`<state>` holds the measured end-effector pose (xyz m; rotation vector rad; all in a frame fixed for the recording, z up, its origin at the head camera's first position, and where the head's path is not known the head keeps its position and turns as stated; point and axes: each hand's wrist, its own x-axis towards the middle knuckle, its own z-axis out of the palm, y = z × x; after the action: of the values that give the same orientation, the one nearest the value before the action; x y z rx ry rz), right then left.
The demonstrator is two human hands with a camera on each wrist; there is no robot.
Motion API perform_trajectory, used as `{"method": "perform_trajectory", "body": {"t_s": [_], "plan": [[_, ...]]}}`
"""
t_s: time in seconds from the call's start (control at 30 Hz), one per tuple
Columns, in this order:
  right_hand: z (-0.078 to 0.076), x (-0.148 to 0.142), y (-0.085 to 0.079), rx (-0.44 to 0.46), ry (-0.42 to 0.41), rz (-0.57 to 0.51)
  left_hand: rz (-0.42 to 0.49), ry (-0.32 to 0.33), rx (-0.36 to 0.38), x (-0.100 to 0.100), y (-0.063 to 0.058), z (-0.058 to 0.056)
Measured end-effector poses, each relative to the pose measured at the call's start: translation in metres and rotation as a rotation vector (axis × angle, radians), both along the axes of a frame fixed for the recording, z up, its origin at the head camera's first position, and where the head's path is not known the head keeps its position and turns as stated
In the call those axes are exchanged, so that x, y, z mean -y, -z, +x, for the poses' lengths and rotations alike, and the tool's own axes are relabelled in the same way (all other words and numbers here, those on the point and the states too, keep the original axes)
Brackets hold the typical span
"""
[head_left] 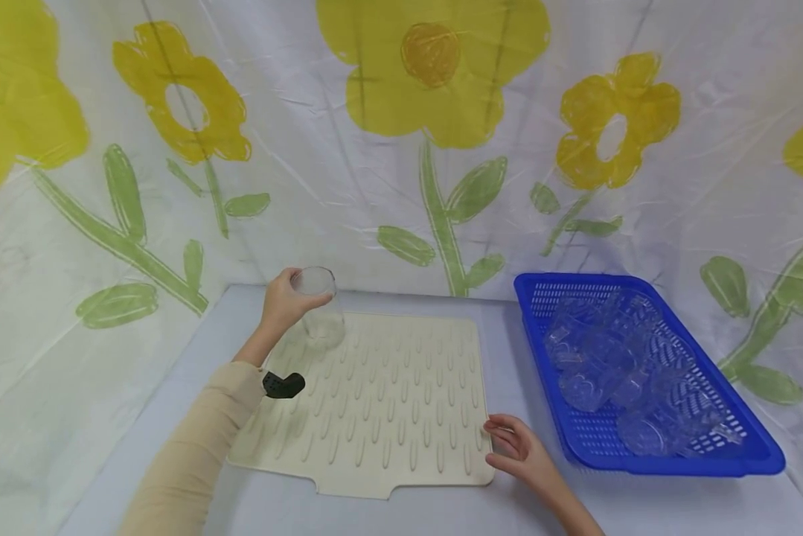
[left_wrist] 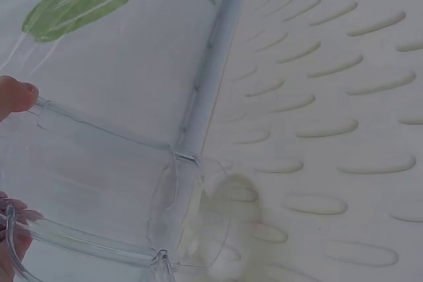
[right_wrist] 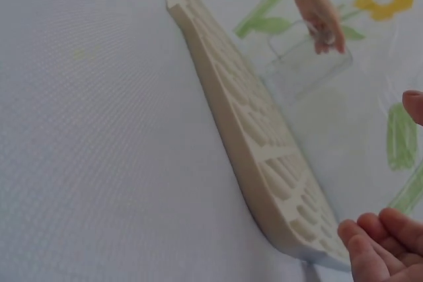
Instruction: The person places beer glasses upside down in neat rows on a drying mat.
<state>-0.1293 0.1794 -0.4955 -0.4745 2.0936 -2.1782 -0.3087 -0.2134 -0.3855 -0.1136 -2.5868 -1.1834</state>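
So the left hand (head_left: 292, 304) has a clear glass (head_left: 324, 325) up near the rim, thumb on one side and fingers on the other, clamped on it. The glass is at the far left corner of the beige mat (head_left: 374, 357), rim up; I can't tell if its base touches the mat.

The right hand (head_left: 520, 450) is right by the mat's near right corner, fingers loosely bent and close together, thumb held apart, gripping nothing. Can't tell if the fingertips actually touch the edge.

Only the head view gets the blue basket (head_left: 676, 467) on the right of the table (head_left: 501, 357), with a jumble of clear glassware (head_left: 585, 387) in it. Same for the mat's whole outline, with that little tab on the near side.

The left wrist view gives you a big close-up of the glass wall and the mat's long raised ridges, but just bits of the fingers. The right wrist view catches the mat side-on, so you can see how thick its edge is, with the flowery sheet (right_wrist: 383, 4) behind.
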Motion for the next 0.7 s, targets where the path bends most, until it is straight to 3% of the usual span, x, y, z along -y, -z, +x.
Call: {"method": "perform_trajectory", "body": {"t_s": [0.33, 0.7], "plan": [[0.01, -0.01, 0.004, 0.055, 0.035, 0.032, -0.001, -0.061, -0.001, 0.006, 0.009, 0.0], [0.011, -0.01, 0.002, 0.073, 0.004, 0.027, -0.009, -0.065, 0.011, 0.01, 0.016, 0.002]]}}
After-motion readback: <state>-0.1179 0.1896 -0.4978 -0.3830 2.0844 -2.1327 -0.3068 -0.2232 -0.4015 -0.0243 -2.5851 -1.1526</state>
